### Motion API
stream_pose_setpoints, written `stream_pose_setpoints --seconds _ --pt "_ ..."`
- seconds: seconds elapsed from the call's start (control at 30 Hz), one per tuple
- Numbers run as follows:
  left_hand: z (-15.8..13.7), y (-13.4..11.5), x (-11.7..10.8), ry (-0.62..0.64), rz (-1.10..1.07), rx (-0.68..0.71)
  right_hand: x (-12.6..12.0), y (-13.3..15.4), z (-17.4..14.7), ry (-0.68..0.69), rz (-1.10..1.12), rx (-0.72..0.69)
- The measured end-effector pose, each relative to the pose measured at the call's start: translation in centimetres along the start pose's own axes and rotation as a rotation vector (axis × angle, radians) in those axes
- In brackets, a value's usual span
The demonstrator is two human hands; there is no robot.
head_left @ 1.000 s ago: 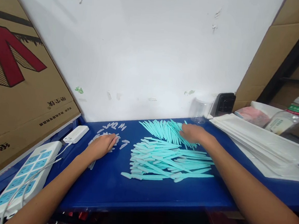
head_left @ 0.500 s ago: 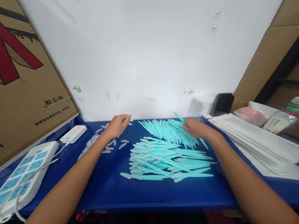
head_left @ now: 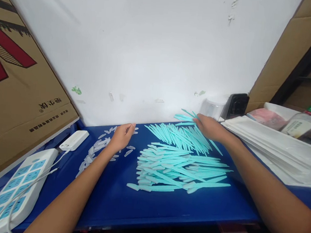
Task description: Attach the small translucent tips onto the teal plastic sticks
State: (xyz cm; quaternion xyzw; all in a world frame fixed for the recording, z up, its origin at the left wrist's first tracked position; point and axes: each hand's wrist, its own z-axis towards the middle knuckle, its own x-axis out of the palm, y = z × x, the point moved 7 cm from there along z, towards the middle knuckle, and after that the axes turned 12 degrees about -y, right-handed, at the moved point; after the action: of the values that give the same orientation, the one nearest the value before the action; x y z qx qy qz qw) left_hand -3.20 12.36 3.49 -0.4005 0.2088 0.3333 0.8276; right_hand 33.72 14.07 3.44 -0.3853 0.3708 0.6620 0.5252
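My right hand is closed around several turquoise eyebrow razors near the wall, their ends sticking out to the left. Beneath it lies a pile of slanted turquoise razors. Closer to me is a second pile of razors, with whitish covers over their blade ends. My left hand has its fingers pinched together above the table; what they hold, if anything, is hidden. Small translucent blade caps lie scattered around and behind the left hand, a few to its right.
A white power strip with cables and a white adapter sit on the left of the blue table. White plastic bags, a clear bottle and a clear tub stand right. A cardboard box borders the left.
My right hand has lifted slightly away from the far pile, with more razors showing at its fingers. My left hand stays closed in about the same place. The view has shifted a little.
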Motion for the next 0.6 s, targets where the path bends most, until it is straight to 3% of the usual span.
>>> stream_pose_setpoints --seconds 0.17,0.3,0.5,0.6 --pt "-0.2 -0.3 0.1 0.008 0.048 0.059 -1.2 0.4 0.1 -0.134 0.129 0.021" --pt "-0.3 -0.1 0.4 0.017 -0.052 -0.015 -2.3 2.2 -0.3 -0.213 0.415 -0.019" --pt "-0.9 -0.7 1.4 0.049 -0.227 -0.099 -2.1 7.4 -2.1 -0.085 0.852 -0.062" --pt "-1.2 -1.3 1.5 0.039 -0.225 -0.086 -1.5 9.4 -3.2 -0.025 0.929 -0.06"
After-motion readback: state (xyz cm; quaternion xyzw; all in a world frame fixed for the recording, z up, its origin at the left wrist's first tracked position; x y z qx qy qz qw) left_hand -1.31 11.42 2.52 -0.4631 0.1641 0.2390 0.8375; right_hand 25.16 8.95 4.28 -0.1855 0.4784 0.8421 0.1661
